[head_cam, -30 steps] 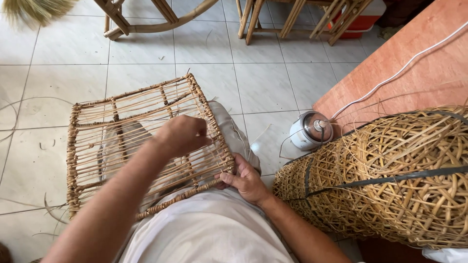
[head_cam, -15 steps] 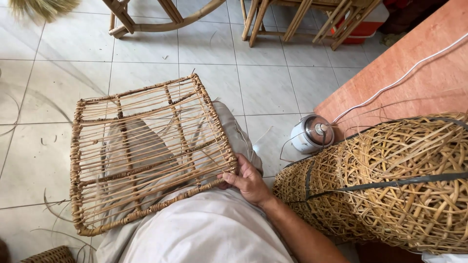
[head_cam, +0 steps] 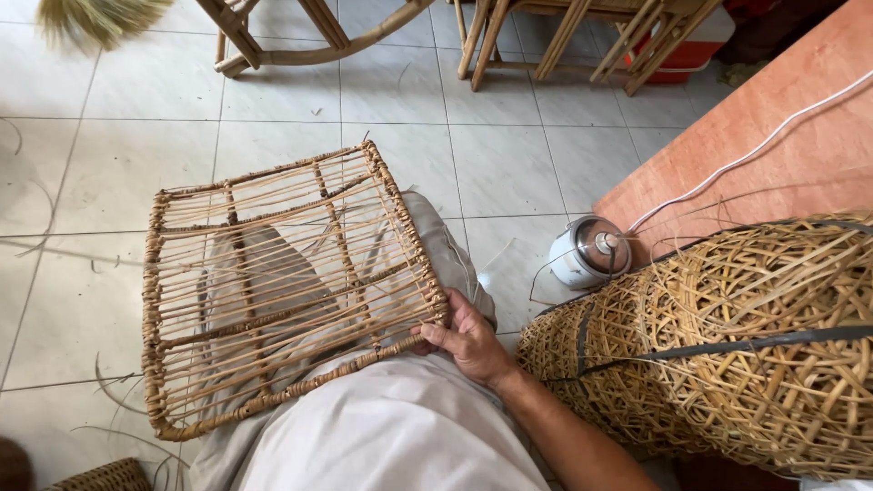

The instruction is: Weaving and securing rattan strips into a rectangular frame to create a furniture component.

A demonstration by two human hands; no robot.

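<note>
- The left hand is out of view; its state cannot be told.
- The rattan frame (head_cam: 282, 291), lying across the lap, is gripped at its 4 o'clock corner by the right hand (head_cam: 468, 341).
- Its long axis is tilted slightly, from 8 toward 2 o'clock.

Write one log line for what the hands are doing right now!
right hand: grips near corner of rattan frame | left hand: out of view | frame: rests on lap | beside: woven basket, small white pot
</note>
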